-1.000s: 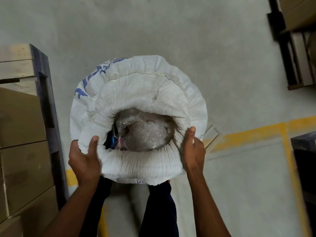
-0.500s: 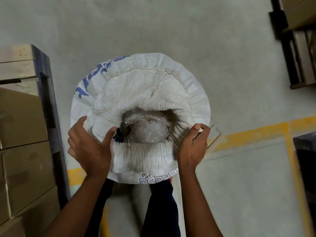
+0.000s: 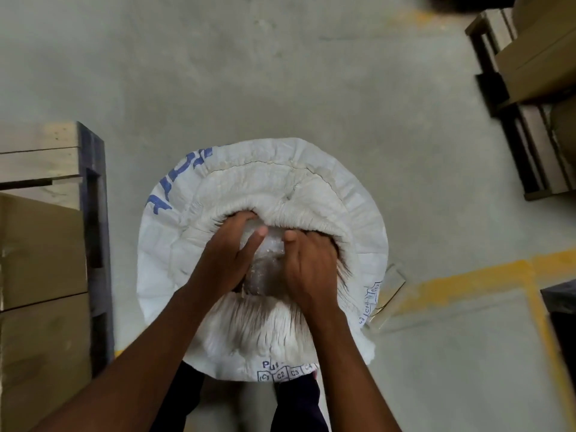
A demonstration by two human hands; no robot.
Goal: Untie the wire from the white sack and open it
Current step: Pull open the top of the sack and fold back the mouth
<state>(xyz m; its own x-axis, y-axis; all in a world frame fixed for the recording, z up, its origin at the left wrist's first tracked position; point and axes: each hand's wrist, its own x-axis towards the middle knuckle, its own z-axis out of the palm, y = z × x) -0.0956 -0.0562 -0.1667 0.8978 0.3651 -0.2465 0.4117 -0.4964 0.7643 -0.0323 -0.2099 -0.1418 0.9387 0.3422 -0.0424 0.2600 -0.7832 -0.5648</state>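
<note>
The white sack (image 3: 311,188) with blue print stands on the floor between my legs, its mouth open and its rim rolled down outward. A clear plastic liner (image 3: 265,275) shows inside the opening. My left hand (image 3: 224,260) lies on the liner, thumb apart, fingertips tucked under the far rolled rim. Beside it, my right hand (image 3: 311,266) reaches into the opening with its fingers curled down by the right rim. The fingertips of both hands are hidden. No wire is visible.
Stacked cardboard boxes (image 3: 40,244) on a wooden pallet stand close on the left. Another pallet with boxes (image 3: 530,88) is at the upper right. A yellow floor line (image 3: 467,282) runs right of the sack, beside a clear plastic piece (image 3: 389,291).
Both hands left the outer near rim and moved inward and forward into the sack's mouth, onto the liner. The camera view has shifted, so the sack sits lower in the frame.
</note>
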